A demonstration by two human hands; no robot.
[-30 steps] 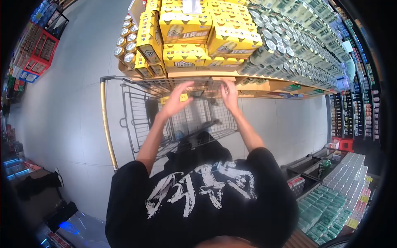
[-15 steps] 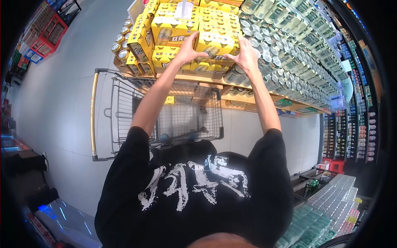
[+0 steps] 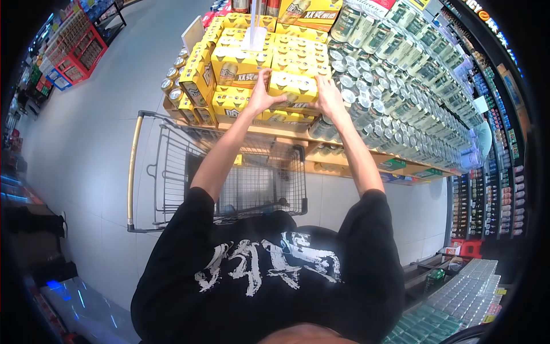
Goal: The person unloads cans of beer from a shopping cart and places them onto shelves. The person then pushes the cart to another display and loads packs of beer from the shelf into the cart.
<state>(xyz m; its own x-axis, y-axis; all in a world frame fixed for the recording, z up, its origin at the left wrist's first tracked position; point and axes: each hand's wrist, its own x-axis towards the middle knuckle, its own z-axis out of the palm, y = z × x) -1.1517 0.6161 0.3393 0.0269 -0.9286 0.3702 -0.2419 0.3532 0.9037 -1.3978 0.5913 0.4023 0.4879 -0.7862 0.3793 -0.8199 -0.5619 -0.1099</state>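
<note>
A yellow carton of cans (image 3: 293, 86) at the front of a stacked display is held between my two hands. My left hand (image 3: 263, 97) presses its left side, thumb across the lower front and fingers up along the edge. On the opposite side, my right hand (image 3: 330, 97) grips the right edge, fingers reaching over the top corner. The carton rests on or just above another yellow carton; I cannot tell which. Left of it stands a similar, larger-looking yellow carton (image 3: 242, 66).
A wire shopping cart (image 3: 252, 178) stands between me and the wooden display shelf (image 3: 298, 137). Rows of silver-topped cans (image 3: 378, 106) fill the display to the right. A clear sign holder (image 3: 256, 39) rises from the yellow cartons. Shelves of bottles (image 3: 487, 200) line the far right.
My view has tilted up a little, so the display sits lower in the picture. Both hands stay on the same carton, which shows little or no shift against its neighbours.
</note>
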